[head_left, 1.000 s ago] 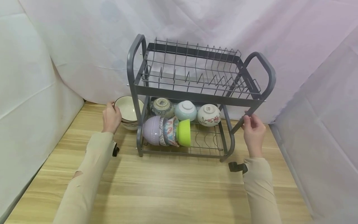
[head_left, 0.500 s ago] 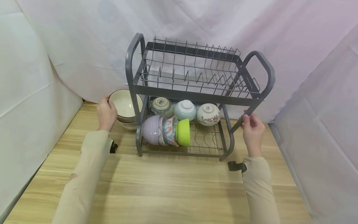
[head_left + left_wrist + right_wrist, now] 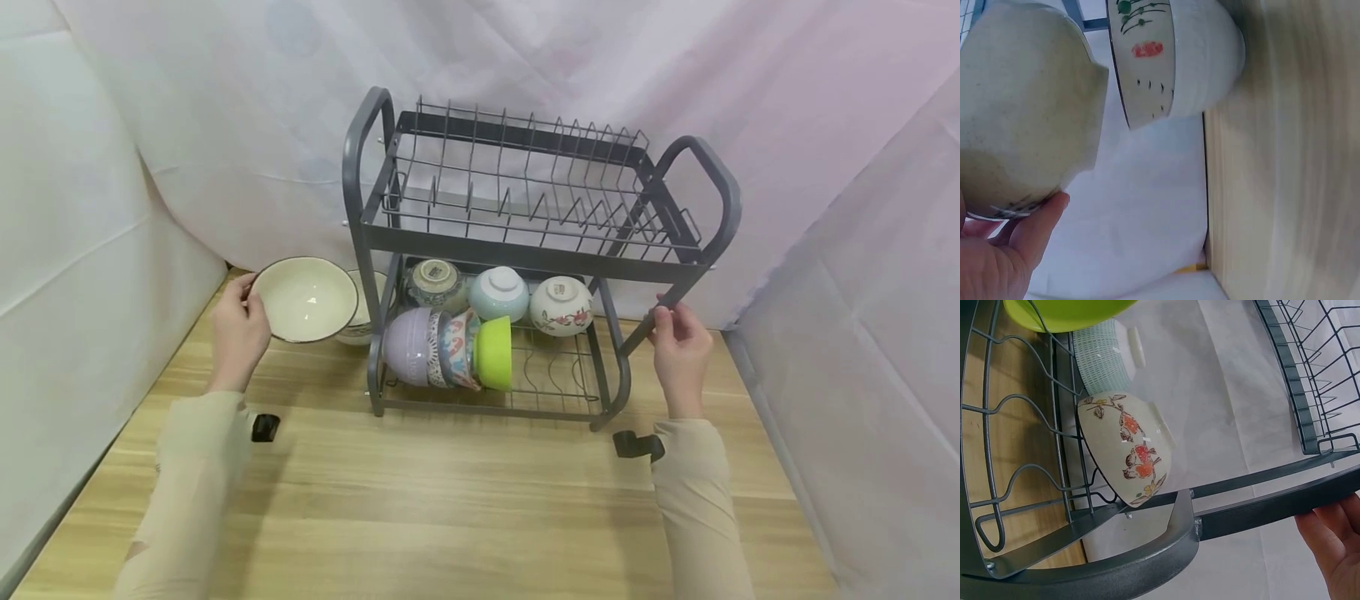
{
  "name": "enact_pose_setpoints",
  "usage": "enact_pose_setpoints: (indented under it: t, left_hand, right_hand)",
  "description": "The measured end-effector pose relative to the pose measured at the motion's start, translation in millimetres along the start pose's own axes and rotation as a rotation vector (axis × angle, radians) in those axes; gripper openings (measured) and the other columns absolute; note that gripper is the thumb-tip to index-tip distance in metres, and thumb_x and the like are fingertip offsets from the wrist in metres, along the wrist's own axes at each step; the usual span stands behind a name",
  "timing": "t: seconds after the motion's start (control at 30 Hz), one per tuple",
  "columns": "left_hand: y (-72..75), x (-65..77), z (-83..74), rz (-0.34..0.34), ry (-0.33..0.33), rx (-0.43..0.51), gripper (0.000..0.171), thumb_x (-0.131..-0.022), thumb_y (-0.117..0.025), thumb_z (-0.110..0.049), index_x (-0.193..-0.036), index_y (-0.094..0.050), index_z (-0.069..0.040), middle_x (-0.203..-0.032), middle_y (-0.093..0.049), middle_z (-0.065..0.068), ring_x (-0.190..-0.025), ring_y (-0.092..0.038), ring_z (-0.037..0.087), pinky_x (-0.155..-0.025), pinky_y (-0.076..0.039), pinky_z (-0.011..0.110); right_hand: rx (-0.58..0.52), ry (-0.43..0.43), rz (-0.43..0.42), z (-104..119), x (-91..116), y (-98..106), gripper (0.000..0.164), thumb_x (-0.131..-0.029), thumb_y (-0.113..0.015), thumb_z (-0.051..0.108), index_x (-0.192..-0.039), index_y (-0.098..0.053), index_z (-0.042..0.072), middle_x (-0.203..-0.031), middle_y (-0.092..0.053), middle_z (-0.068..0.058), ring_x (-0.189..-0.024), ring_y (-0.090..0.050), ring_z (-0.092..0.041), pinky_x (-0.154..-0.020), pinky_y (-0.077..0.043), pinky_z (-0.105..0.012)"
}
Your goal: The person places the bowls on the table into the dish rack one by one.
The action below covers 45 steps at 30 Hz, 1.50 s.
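Observation:
My left hand [image 3: 240,329] pinches the rim of a cream bowl [image 3: 306,298] with a dark edge, lifted left of the rack. In the left wrist view that bowl's underside [image 3: 1022,106] shows above the thumb. A second bowl [image 3: 1207,62], white with a painted band, stands on the table beside the rack, partly behind the rack's post in the head view. My right hand [image 3: 681,354] holds the right post of the dark grey two-tier dish rack [image 3: 495,254], thumb and fingers at the bar.
On the lower tier lie a purple bowl [image 3: 407,346], a patterned bowl [image 3: 456,348] and a lime green bowl [image 3: 493,354] on their sides. Behind them are upturned bowls, including a light blue one [image 3: 498,296] and a floral one [image 3: 561,307]. White cloth [image 3: 247,108] hangs behind.
My left hand has lifted the upper cream bowl off the one below and carried it left, toward me. My right hand stays on the rack's post.

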State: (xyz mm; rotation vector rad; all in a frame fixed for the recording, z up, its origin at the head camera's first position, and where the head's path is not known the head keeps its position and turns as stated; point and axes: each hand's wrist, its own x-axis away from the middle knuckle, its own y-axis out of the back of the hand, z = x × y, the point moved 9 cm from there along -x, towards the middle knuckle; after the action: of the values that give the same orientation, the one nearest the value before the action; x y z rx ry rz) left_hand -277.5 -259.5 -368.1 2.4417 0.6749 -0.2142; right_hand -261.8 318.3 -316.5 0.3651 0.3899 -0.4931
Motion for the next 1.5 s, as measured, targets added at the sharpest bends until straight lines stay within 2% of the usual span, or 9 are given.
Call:
enact_pose_setpoints:
  t: [0.1,0.23,0.33,0.43,0.5,0.83,1.07,1.23,1.5]
  left_hand:
    - [9.9,10.0,2.9,0.008,0.003,-0.009,0.037,-0.094,-0.032,-0.009,-0.125,-0.048,0.003,-0.113,-0.055,0.028,-0.092,-0.052,0.032,-0.059,-0.034,0.010]
    - [19.9,26.1,4.3,0.046,0.001,-0.016,0.036,-0.094,-0.035,-0.009,-0.124,-0.050,0.004,-0.111,-0.056,0.028,-0.088,-0.053,0.029,-0.057,-0.033,0.003]
    - [24.2,39.5,2.3,0.087,-0.016,-0.024,0.035,-0.094,-0.036,-0.010,-0.122,-0.052,0.004,-0.111,-0.057,0.029,-0.082,-0.055,0.013,-0.056,-0.036,0.001]
    - [24.8,54.6,-0.6,0.132,-0.036,-0.044,0.035,-0.094,-0.037,-0.011,-0.121,-0.052,0.005,-0.107,-0.058,0.029,-0.072,-0.048,-0.005,-0.052,-0.039,0.003]
    - [22.4,65.0,-2.3,0.164,-0.051,-0.041,0.034,-0.094,-0.038,-0.012,-0.120,-0.053,0.005,-0.104,-0.059,0.029,-0.066,-0.043,-0.011,-0.049,-0.040,0.007]
    - [4.0,104.1,-13.6,0.281,-0.080,0.035,0.028,-0.094,-0.042,-0.007,-0.116,-0.056,0.004,-0.097,-0.061,0.026,-0.065,-0.048,-0.007,-0.050,-0.045,0.013]
    - [-12.5,120.1,-39.5,0.355,-0.144,0.104,0.026,-0.092,-0.046,-0.004,-0.114,-0.058,0.003,-0.100,-0.063,0.023,-0.072,-0.052,-0.005,-0.055,-0.047,0.014]
    - [-32.8,129.7,-53.5,0.429,-0.173,0.131,0.025,-0.092,-0.046,-0.003,-0.113,-0.059,0.002,-0.102,-0.064,0.020,-0.077,-0.056,0.003,-0.060,-0.049,0.017]
    - [-72.3,144.5,-67.0,0.573,-0.168,0.198,0.026,-0.091,-0.047,0.000,-0.113,-0.059,0.000,-0.100,-0.064,0.017,-0.079,-0.060,0.018,-0.063,-0.051,0.023]
  right_hand:
    - [0.005,0.009,-0.006,1,-1,1,0.031,-0.089,-0.056,0.019,-0.108,-0.061,-0.005,-0.077,-0.059,0.018,-0.073,-0.060,0.003,-0.065,-0.051,-0.013]
    - [0.001,0.015,-0.004,1,-1,1,0.032,-0.089,-0.056,0.021,-0.109,-0.061,-0.005,-0.076,-0.059,0.019,-0.073,-0.060,0.003,-0.065,-0.051,-0.014]
    - [0.003,0.021,-0.002,1,-1,0,0.034,-0.089,-0.056,0.022,-0.108,-0.061,-0.006,-0.075,-0.059,0.019,-0.073,-0.060,0.003,-0.065,-0.051,-0.014]
    - [0.005,0.027,-0.003,1,-1,0,0.033,-0.089,-0.056,0.021,-0.108,-0.060,-0.006,-0.076,-0.059,0.019,-0.073,-0.060,0.003,-0.065,-0.051,-0.014]
    - [0.002,0.028,-0.004,1,-1,0,0.032,-0.089,-0.056,0.020,-0.108,-0.060,-0.006,-0.076,-0.059,0.019,-0.073,-0.059,0.003,-0.065,-0.051,-0.014]
    - [-0.004,0.011,0.000,0,0,-2,0.032,-0.090,-0.056,0.020,-0.108,-0.060,-0.006,-0.077,-0.059,0.017,-0.073,-0.060,0.002,-0.066,-0.051,-0.015]
    - [0.019,0.014,-0.013,0,-1,0,0.031,-0.090,-0.056,0.018,-0.109,-0.060,-0.005,-0.076,-0.058,0.019,-0.072,-0.059,0.003,-0.065,-0.051,-0.012]
    - [0.015,0.007,-0.015,0,0,0,0.032,-0.089,-0.056,0.020,-0.109,-0.060,-0.005,-0.076,-0.058,0.018,-0.073,-0.059,0.002,-0.065,-0.051,-0.012]
    - [0.007,-0.033,0.004,-3,0,1,0.035,-0.089,-0.056,0.023,-0.112,-0.060,-0.003,-0.078,-0.059,0.015,-0.075,-0.059,0.002,-0.067,-0.051,-0.014]
